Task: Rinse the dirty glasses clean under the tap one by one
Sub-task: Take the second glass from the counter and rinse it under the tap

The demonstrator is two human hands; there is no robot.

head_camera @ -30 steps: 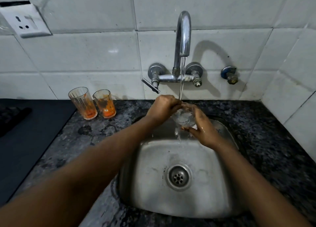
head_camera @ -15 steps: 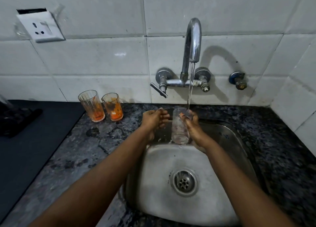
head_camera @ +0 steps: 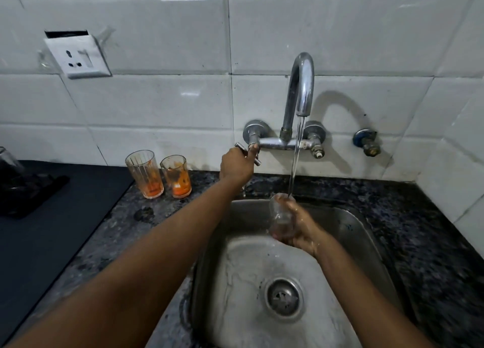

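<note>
Fingers (head_camera: 284,206) of the right hand (head_camera: 301,228) are curling around a clear glass (head_camera: 281,218), gripping it over the far part of the steel sink (head_camera: 366,243). Water (head_camera: 296,159) is running in a thin stream from the curved tap (head_camera: 301,85) and landing on the top of the glass, which is tilting slightly to the left. The left hand (head_camera: 235,164) is reaching far across the sink, its fingers closing around the tap's left lever handle (head_camera: 242,148) with the thumb lying against the valve body. Both forearms are stretching in from the near edge.

Two dirty glasses (head_camera: 144,173) (head_camera: 176,176) are standing upright just beside each other on the dark speckled surface (head_camera: 432,216), far left of the sink and close to the tiled wall (head_camera: 157,99); both are showing orange residue at the bottom and smears up the sides. A dark mat (head_camera: 52,230) is lying on the left part of the surface. A white socket plate (head_camera: 77,57) is hanging askew on the wall above the dirty glasses. A small separate valve (head_camera: 366,144) is sticking out of the wall to the right of the tap.
</note>
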